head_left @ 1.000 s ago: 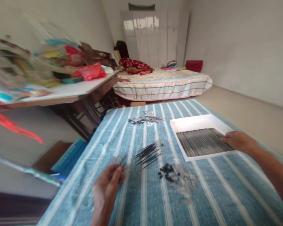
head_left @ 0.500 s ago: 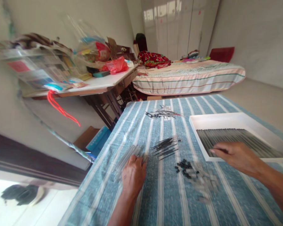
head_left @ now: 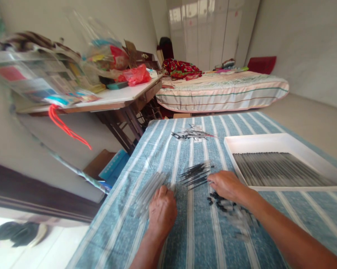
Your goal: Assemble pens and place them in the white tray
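My left hand (head_left: 163, 206) rests with curled fingers at the right edge of a pile of translucent plastic tubes (head_left: 149, 191), like pen barrels. Whatever its fingers grip is hidden beneath them. My right hand (head_left: 223, 184) is over the cloth, thumb and fingertips pinched at the right ends of thin black pen refills (head_left: 195, 175). Just below that hand lie small black caps (head_left: 216, 200) and blurred clear pieces (head_left: 240, 218), partly covered by my forearm. Rows of grey rods fill part of a white tray (head_left: 269, 140) to the right.
A striped blue cloth (head_left: 174, 243) covers the table. Further back lies a loose bunch of thin black and clear parts (head_left: 192, 133). At left stands a cluttered desk (head_left: 112, 101) with a red cord (head_left: 69, 129) hanging from it. A bed (head_left: 221, 91) is behind.
My right hand has moved left, from the white tray's near edge to the black refills. My left hand has shifted slightly right and down beside the tubes.
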A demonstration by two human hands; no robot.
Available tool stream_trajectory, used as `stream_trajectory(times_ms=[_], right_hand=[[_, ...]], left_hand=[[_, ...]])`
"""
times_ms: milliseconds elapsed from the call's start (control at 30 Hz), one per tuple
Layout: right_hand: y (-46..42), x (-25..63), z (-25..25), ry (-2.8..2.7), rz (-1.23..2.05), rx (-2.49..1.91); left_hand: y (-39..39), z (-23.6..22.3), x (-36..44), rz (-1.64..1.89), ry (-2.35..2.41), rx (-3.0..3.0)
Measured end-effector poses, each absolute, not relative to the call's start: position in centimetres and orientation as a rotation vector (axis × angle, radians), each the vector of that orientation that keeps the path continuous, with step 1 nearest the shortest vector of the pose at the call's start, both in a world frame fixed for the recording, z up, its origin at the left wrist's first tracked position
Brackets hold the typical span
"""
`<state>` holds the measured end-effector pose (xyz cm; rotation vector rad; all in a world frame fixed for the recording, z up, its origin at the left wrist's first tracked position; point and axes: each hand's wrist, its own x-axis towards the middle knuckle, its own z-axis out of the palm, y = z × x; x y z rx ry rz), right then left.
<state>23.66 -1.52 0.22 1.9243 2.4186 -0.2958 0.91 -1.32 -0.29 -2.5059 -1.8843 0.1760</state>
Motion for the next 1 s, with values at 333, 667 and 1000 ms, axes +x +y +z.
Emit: stream_trajectory(times_ms=[333,667,1000], right_hand=[[-0.1,22.4,0.4,2.439,-0.224,1.722],[-0.8,24.2,1.7,2.468,-0.132,1.721],[-1.6,24.0,2.3,2.520,0.013,1.618]], left_hand=[[-1.8,-1.1,1.2,-0.585,-1.846,-2.800],[-1.7,-1.4,1.1,-1.082,-1.687,-2.984],[-2.0,-1.0,1.5,-1.121,-1.557,-3.141]])
